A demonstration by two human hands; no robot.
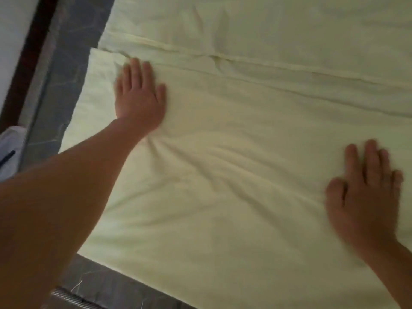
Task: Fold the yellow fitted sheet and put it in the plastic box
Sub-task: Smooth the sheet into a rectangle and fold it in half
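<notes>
The yellow fitted sheet is the largest thing before me. It lies spread flat in pale yellow layers and fills nearly the whole view. A folded edge with a thick hem runs across it from the upper left to the right, and the nearer layer ends in a corner at the upper left. The sheet rests on a dark grey floor with a marble-like pattern, which shows along the left side and at the bottom. Beyond the floor on the left there is a dark brown strip and then a white surface. My left forearm reaches from the lower left over the cloth. My left hand lies palm down on the nearer layer, close to that corner. Its fingers are straight and held together, the thumb a little apart, and they press on the cloth without gripping it. Soft wrinkles spread from this wrist toward the right. My right hand lies palm down on the sheet at the right side, well apart from the left one. Its fingers are straight too, slightly spread, flat on the cloth and holding nothing, though this hand is a little blurred. At the left edge I see a small white and blue thing, and I cannot tell what it is. At the bottom there is a coiled metal piece.
</notes>
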